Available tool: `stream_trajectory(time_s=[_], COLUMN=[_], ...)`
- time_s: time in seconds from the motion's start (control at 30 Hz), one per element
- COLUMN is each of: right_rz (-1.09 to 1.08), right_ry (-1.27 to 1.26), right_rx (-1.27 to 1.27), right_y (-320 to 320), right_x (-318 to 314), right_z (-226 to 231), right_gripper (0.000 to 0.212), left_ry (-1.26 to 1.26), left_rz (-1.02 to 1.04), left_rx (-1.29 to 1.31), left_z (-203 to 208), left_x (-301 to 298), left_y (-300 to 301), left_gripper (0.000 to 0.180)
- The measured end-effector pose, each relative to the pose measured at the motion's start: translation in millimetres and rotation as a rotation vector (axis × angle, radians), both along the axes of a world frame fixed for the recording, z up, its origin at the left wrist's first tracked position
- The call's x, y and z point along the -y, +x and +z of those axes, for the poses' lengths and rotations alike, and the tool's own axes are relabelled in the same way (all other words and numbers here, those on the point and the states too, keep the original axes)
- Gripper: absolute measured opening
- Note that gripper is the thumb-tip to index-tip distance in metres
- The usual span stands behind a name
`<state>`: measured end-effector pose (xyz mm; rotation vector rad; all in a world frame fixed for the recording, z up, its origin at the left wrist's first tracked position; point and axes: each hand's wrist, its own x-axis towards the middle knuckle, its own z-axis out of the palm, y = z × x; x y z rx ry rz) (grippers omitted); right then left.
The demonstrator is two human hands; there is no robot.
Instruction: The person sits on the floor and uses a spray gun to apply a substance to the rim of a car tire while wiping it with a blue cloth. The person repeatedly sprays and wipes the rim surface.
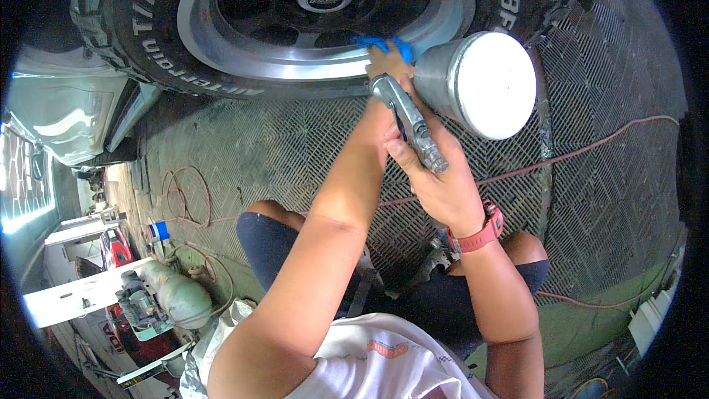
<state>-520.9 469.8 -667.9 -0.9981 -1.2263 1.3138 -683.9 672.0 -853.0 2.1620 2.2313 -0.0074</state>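
In front of me stands a big off-road tyre (133, 44) with a polished metal rim (295, 65). My left hand (391, 66) reaches to the lower right of the rim, its fingers closed on a blue cloth (402, 47) at the metal. The fingertips are partly hidden. My right hand (447, 185), with a red watch (478, 235) on the wrist, grips a grey metal spray gun (413, 122). The gun's wide cup (436, 77) tilts out to the right, and its white round end faces me. Part of the gun overlaps my left wrist.
Ribbed matting (295, 133) covers the floor beneath the tyre. A reddish hose (591, 146) crosses it and coils at the left. A green air compressor (177, 292) stands at the lower left, near a small blue can (158, 231). A car body panel (66, 118) is at the left.
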Motion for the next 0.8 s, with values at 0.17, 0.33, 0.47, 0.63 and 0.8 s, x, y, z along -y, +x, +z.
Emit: stream_trajectory(time_s=[0.17, 0.33, 0.47, 0.63, 0.8], right_rz=[0.027, 0.047, 0.053, 0.097, 0.09], right_ry=[-0.047, -0.028, -0.03, -0.025, -0.07], right_rx=[-0.023, 0.031, 0.077, 0.046, -0.052], right_y=[-7, -21, -21, -29, -26], right_x=[-6, -16, -15, -14, -5], right_z=[-4, -4, -15, -10, 0], right_gripper=[0.07, 0.07, 0.072, 0.072, 0.071], left_ry=[0.084, 0.019, 0.101, 0.154, -0.04], left_rz=[-0.344, -0.467, -0.503, -0.288, -0.021], left_rx=[-0.011, -0.681, -1.173, -1.357, -0.685], left_z=[17, 85, 230, 214, 93], left_x=[25, 10, 38, 50, 51], left_y=[-12, -189, -193, -212, -170], left_gripper=[0.05, 0.025, 0.041, 0.06, 0.063])
